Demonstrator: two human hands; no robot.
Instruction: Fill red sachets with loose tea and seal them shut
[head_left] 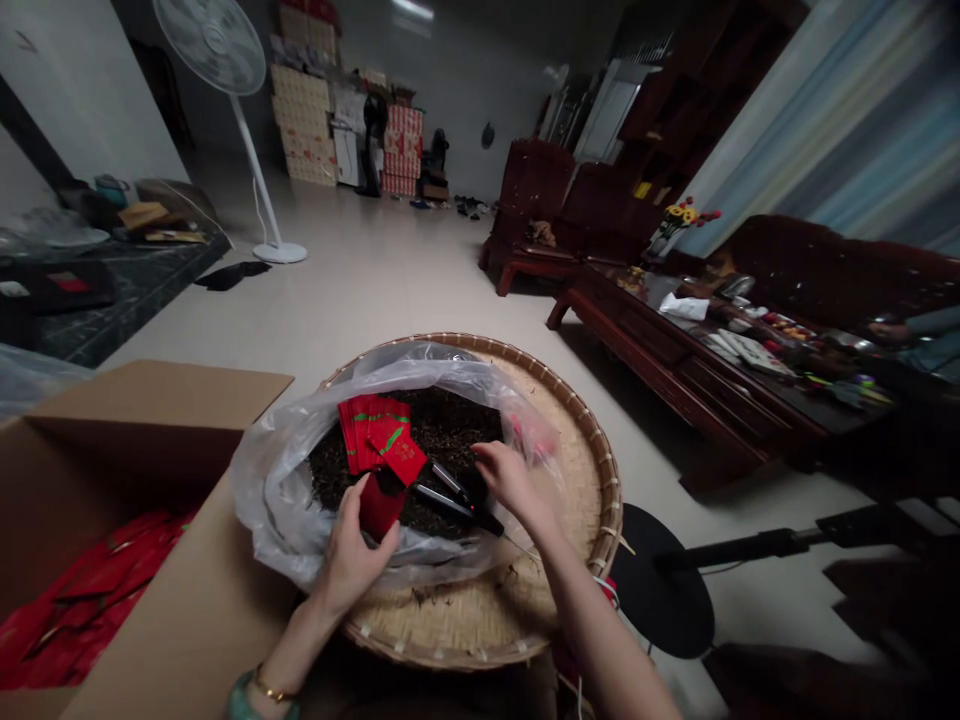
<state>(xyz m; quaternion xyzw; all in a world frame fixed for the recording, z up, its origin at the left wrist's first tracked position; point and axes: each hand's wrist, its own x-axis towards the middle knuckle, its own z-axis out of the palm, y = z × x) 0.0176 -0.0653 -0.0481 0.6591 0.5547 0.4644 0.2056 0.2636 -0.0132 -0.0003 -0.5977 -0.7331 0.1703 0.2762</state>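
In my left hand (352, 550) is a small red packet (381, 508), held between thumb and fingers, its dark mouth facing up. My right hand (510, 480) hovers over dark dried leaves (450, 415) that look like tea, its fingertips drawn together; whatever they hold is too small to make out. The leaves fill a clear plastic bag (277, 500) with its rim rolled open. On them lie several flat red packets (367, 425) with green marks, fanned and overlapping. Between my hands rests a black straightener-like clamp (442, 500), its silver-edged arms apart, a red light showing.
A round bamboo tray (592, 440) carries the bag. Left of it stands an open cardboard box (172, 400) with red packets inside (97, 580). A black stand base (667, 580) is close on the right. Farther off are a white fan (281, 250) and a cluttered wooden table (645, 340).
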